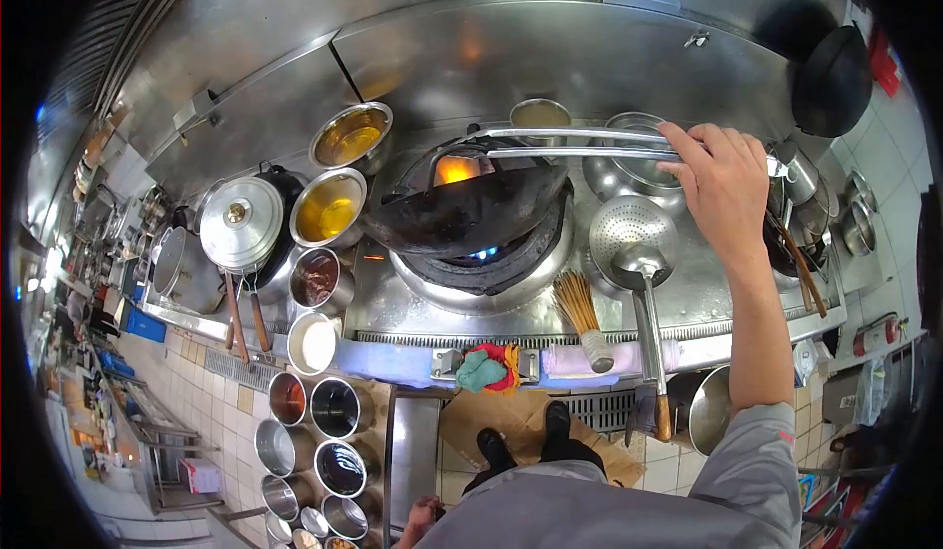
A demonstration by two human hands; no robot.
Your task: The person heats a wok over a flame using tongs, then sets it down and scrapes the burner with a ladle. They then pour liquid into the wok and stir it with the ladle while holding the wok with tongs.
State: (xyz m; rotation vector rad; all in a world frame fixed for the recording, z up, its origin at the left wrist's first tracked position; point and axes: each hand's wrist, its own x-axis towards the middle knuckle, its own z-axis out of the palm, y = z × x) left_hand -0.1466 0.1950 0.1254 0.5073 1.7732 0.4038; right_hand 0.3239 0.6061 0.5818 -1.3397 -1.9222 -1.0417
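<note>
My right hand (722,176) is closed round the right end of two long parallel metal bars (580,143). Their far ends reach left to the upper part of a blackened wok (471,217). The wok sits tilted over the burner ring (491,294), its dark outer side facing me. Orange flame (456,170) shows at its rim, and blue flame (483,253) burns below. My left hand (422,520) is low by my body at the frame's bottom edge, fingers curled; what they hold, if anything, is hidden.
Right of the burner lie a perforated strainer (632,230), a ladle (644,264) and a bamboo brush (580,313). Bowls of yellow oil (331,208) and a lidded pot (241,220) stand left. Cloths (486,367) rest on the front edge. Several metal containers (341,466) stand lower left.
</note>
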